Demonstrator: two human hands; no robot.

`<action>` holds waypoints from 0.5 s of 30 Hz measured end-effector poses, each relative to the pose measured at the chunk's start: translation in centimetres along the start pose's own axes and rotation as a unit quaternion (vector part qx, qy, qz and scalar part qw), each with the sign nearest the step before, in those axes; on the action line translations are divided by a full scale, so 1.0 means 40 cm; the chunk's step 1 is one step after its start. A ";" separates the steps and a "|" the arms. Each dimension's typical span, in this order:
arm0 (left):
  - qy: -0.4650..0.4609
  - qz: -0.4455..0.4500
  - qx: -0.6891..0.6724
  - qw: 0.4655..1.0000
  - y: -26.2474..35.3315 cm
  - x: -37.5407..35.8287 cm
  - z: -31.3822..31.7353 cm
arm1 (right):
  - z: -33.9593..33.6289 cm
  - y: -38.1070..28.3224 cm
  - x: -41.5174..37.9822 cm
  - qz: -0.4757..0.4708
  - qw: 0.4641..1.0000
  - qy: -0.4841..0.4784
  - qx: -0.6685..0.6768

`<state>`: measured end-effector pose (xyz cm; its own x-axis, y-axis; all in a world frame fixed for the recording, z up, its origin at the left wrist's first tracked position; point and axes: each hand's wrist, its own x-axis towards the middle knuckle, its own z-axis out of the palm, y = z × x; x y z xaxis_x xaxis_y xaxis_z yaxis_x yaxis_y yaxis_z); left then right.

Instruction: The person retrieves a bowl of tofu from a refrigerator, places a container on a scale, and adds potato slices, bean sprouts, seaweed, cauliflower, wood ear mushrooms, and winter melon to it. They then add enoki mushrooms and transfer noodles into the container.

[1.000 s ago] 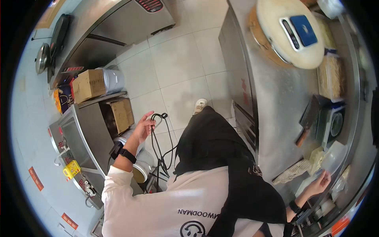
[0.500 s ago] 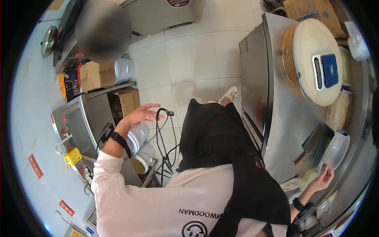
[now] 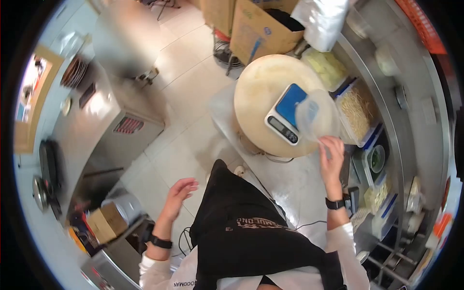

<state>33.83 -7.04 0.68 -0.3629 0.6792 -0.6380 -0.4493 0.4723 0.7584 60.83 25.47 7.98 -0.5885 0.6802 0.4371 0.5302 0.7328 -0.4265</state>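
Note:
My right hand (image 3: 331,153) pinches the rim of a clear plastic bowl or lid (image 3: 317,115), which it holds over the right side of a digital scale (image 3: 282,129). The scale has a blue top and sits on a thick round chopping board (image 3: 263,77) on the steel counter. Low at the left of the counter, my left hand (image 3: 181,194) hangs in the air with its fingers loosely spread, holding nothing.
Containers of shredded food (image 3: 355,113) and pale slices (image 3: 326,67) line the counter's right side. Behind the board stand a cardboard box (image 3: 261,36) and a plastic bag (image 3: 321,21). A steel cabinet (image 3: 121,130) is at the left.
The view has turned toward the counter. My right hand has carried the clear plastic piece from beside the knives to over the scale. My left hand has stayed apart and empty.

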 end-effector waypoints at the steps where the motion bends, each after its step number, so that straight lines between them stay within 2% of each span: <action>1: -0.033 0.032 0.006 0.999 0.037 0.050 0.045 | 0.023 -0.008 0.022 0.010 1.000 0.012 -0.005; 3: -0.093 0.082 0.000 0.992 0.104 0.144 0.129 | 0.062 -0.014 0.066 -0.008 1.000 -0.017 -0.024; 7: -0.200 0.120 0.022 0.972 0.203 0.288 0.238 | 0.132 0.002 0.085 0.008 0.998 -0.029 -0.055; 10: -0.265 0.099 0.075 0.956 0.266 0.359 0.264 | 0.117 -0.059 0.065 0.049 0.988 0.001 -0.143; 11: -0.283 0.094 0.079 0.951 0.269 0.387 0.268 | 0.121 -0.072 0.024 0.106 0.987 0.045 -0.115; 12: -0.290 0.133 0.111 0.941 0.260 0.424 0.273 | 0.132 -0.077 -0.008 0.158 0.980 0.092 -0.084; 13: -0.295 0.172 0.141 0.929 0.251 0.454 0.278 | 0.155 -0.073 -0.036 0.168 0.977 0.095 -0.093; 15: -0.307 0.176 0.137 0.925 0.254 0.497 0.305 | 0.222 -0.057 -0.073 0.393 0.913 0.098 0.057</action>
<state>32.02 18.11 -2.64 0.1234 0.9693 -0.2127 -0.1382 0.2291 0.9635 55.93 21.65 0.64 0.0722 0.9933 0.0904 0.6685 0.0191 -0.7435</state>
